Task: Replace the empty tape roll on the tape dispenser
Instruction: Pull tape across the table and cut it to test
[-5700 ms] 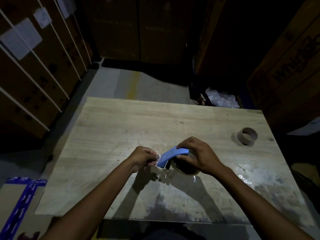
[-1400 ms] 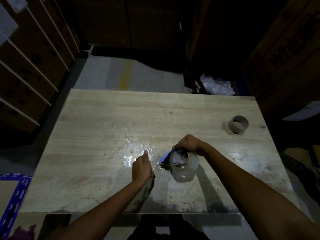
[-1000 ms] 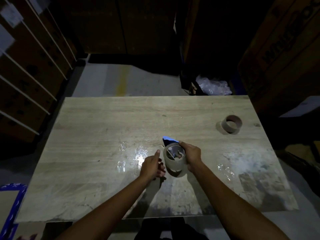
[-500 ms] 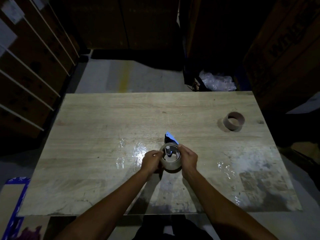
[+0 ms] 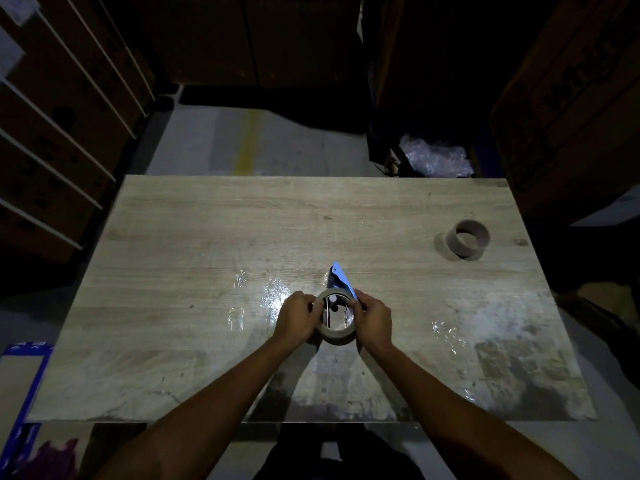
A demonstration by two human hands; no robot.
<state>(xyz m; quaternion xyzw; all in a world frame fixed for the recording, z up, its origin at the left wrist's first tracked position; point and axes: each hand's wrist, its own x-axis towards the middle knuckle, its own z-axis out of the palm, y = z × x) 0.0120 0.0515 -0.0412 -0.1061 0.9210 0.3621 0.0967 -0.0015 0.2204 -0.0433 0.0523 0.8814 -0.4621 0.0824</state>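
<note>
At table centre, left hand (image 5: 298, 315) and right hand (image 5: 373, 318) clasped tape roll (image 5: 337, 336) by its rim; stiff, light, probably slick-faced

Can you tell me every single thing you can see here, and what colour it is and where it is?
Table: one, pale wood, fills the middle of the view.
Tape roll: one, clear-looking with a tan edge, near the table's middle, held between both hands.
Tape dispenser: one, blue, poking out just behind the tape roll.
Empty roll: one, brown cardboard ring, far right part of the table, standing alone.
Shiny patches: several, clear, stuck on the tabletop near the hands and to the right.
Boxes: several, brown cardboard, stacked around the table.
Plastic wrap: one crumpled bundle, clear, on the floor beyond the table.
Left hand: one, gripping the roll's left side.
Right hand: one, gripping its right side.
</note>
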